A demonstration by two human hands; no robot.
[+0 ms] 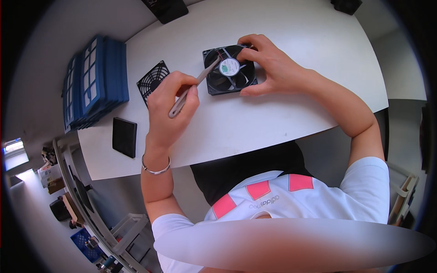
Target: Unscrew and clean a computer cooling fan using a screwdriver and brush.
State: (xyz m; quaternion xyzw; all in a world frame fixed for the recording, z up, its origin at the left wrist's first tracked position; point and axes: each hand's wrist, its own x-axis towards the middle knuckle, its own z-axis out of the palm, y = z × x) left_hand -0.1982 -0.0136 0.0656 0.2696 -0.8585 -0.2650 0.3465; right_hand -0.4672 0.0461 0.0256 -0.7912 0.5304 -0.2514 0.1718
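gripping a square black plastic fan [229, 68] and a slim light-grey tool [207, 73] at a white table

the fan lies face up on the smooth white table [241, 132], in front of the person, with a round white-and-green label at its hub and thin red wire near the label. the person's bare right hand [273, 63] grasps the fan at its right side: fingers curl over the upper right corner and reach in over the frame, while the thumb presses at the lower right edge.

the bare left hand [173, 98], with a thin silver-coloured bracelet [156, 172] at its wrist, is closed around the tool, pinching it between thumb and fingers much like a pen. the tool slants up and to the right, its tip over the upper left part of the fan, close to the label; whether the tip touches anything there cannot be told.

just beyond the left hand, a black plastic grille [154, 78] with a ringed pattern lies on the table, left of the fan and apart from it. nearer the table's left edge lies a flat black rectangular piece [124, 137], and past it stands a stack of blue frames with white panels [98, 82].
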